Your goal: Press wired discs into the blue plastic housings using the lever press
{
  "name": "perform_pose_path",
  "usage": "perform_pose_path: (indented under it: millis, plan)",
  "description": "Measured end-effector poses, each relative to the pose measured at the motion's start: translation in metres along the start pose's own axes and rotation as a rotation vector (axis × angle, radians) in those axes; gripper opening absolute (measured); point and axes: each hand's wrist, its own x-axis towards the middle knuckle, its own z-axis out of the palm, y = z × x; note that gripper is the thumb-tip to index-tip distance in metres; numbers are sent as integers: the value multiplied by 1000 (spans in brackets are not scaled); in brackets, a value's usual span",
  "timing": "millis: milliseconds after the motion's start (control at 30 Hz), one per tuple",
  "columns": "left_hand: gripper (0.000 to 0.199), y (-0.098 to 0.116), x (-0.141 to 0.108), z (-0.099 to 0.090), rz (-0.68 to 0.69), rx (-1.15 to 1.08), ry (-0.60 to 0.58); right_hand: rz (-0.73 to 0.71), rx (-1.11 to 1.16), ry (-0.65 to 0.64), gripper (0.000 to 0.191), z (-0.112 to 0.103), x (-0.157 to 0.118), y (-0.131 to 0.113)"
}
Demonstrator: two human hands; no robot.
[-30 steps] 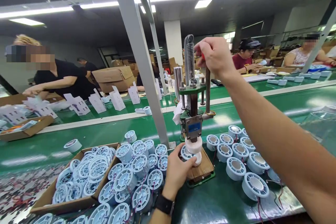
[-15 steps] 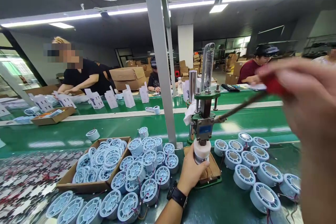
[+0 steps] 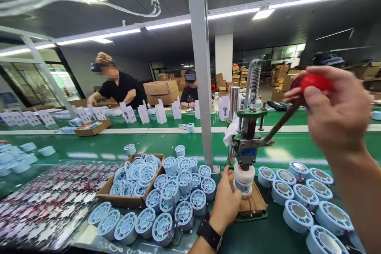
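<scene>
Left hand [image 3: 228, 202] beside clustered blue housings [image 3: 183, 216]

Head-worn view, facing forward and down over the near bench [image 3: 282, 234]

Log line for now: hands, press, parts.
press: white head above part; left hand: at part; right hand: on red knob; right side: housings with discs; left side: boxed rings
</scene>
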Motion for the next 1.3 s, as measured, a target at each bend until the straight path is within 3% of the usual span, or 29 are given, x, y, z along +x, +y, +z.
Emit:
perform_pose_path:
  millis: [67,133,233,333,433,533,667,767,867,967,1033,1133,1200,1300]
  plan:
    - [71,20,2,-36,36,117,145,121,168,-25,39,25,13,8]
    - [64,38,19,-84,83,252,294,206,200,-10,47,41,-18,13]
    - [56,47,69,-158,88,489,384,402,141,66,52,55,-120,19]
    - [38,30,129,-202,-13,731,190,553,13,42,67,72,-221,24]
    - [29,2,172,-211,-130,935,-121,758,-139,-139,73,89,-274,34]
    - [32,-23,194,-203,-213,1087,-342,871,-201,-266,77,96,-288,49]
    - [32,-42,206,-189,-255,1196,-488,864,-205,-278,79,95,-292,60]
    - [28,-41,208,-179,-245,1239,-501,852,-247,-251,74,94,-291,55]
    - [30,-22,205,-176,-151,1252,-400,908,-205,-277,78,89,-288,51]
    - [34,10,186,-187,-32,1233,-255,974,-115,-289,86,82,-283,50]
    - [35,33,156,-201,22,1223,-178,1011,-109,-253,89,79,-280,46]
    - [40,56,91,-227,12,1233,-128,1035,-88,-126,94,79,-274,35]
    - [39,58,47,-243,-65,1255,-131,1040,-80,-55,98,80,-271,29]
    - [38,40,2,-254,-193,1272,-133,1071,-135,-60,99,82,-272,28]
